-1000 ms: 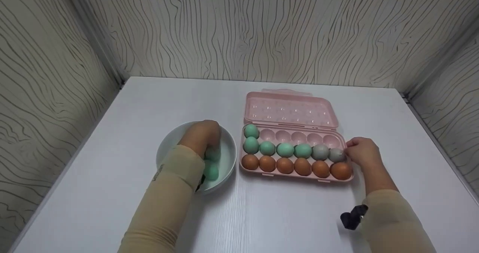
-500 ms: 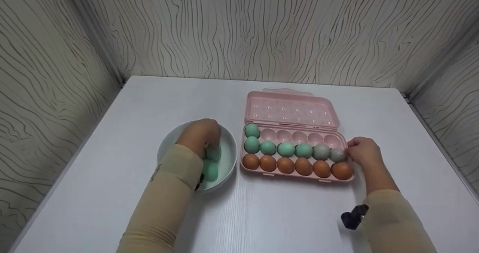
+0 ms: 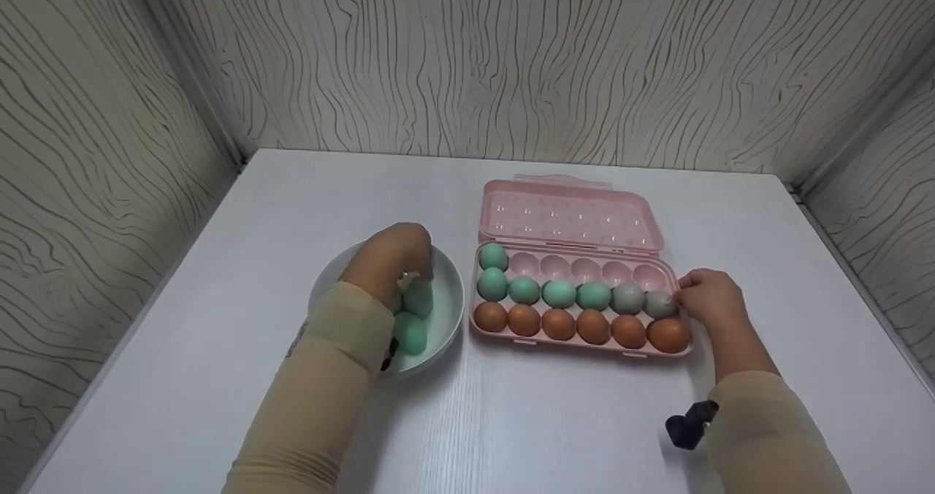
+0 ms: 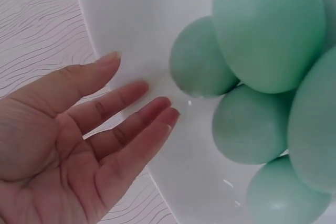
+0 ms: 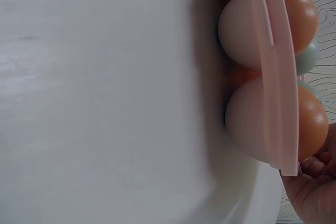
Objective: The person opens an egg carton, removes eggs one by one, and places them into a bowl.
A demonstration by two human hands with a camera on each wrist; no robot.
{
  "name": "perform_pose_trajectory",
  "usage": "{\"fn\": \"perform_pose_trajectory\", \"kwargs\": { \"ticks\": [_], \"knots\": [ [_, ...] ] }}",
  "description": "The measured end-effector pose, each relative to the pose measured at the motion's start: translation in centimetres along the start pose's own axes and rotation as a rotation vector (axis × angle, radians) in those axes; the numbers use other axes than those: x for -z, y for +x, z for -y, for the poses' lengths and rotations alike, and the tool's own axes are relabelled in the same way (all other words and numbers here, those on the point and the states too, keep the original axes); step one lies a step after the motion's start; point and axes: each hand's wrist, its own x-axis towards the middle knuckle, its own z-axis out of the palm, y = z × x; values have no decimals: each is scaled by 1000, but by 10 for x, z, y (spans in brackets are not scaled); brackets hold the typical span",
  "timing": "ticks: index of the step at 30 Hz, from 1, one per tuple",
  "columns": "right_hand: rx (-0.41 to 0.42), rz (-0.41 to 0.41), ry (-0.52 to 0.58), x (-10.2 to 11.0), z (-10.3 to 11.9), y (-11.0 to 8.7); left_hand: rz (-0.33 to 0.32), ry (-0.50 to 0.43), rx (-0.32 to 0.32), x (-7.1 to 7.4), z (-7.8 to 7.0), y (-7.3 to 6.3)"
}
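Note:
My left hand is over the white bowl, fingers loosely spread and holding nothing in the left wrist view, just beside several green eggs. My right hand grips the right end of the pink egg box, which lies with its lid folded back. Its thumb and curled fingers show at the box's corner in the right wrist view. Brown eggs fill the front row of the box. Green and greyish eggs fill the middle row; the back row has one green egg at its left end and bare cups.
Bowl and box stand side by side on a white table, a narrow gap between them. A patterned wall rises behind the table, with side panels left and right. A black wrist camera juts from my right sleeve.
My left hand has lifted a little and shifted toward the bowl's far side, uncovering more of the green eggs. My right hand keeps its place at the box's end.

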Motion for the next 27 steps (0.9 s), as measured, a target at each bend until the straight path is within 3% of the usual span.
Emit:
{"fn": "perform_pose_trajectory", "kwargs": {
  "ticks": [3,10,27],
  "knots": [
    [2,2,-9,1,0,0,-34,44,-44,4,-4,-1],
    [6,3,-23,1,0,0,-98,28,-122,9,-19,-3],
    [19,6,-39,1,0,0,-219,-127,-177,-3,-53,4]
  ]
}}
